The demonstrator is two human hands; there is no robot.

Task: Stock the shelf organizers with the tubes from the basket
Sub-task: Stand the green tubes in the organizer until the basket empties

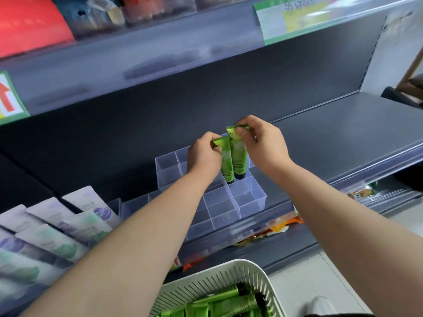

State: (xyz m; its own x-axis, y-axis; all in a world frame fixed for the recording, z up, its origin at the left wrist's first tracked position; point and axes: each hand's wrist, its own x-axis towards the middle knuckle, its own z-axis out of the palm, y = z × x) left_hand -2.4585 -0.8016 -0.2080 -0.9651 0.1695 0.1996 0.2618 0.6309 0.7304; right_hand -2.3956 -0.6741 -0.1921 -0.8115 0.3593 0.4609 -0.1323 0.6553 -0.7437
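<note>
Tubes, two, green and glossy, caps down at a cell of the clear, hard-walled organizer: left tube pinched by its flat crimped tail in left hand, right tube pinched likewise in right hand. Likely light, soft-bodied, slightly slick; best taken at the stiff crimp or black cap. More heaped in the white slotted basket.

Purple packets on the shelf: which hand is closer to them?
Left. The left hand pinches a green tube up and right of the packets. The right hand pinches the other tube, farther right.
</note>
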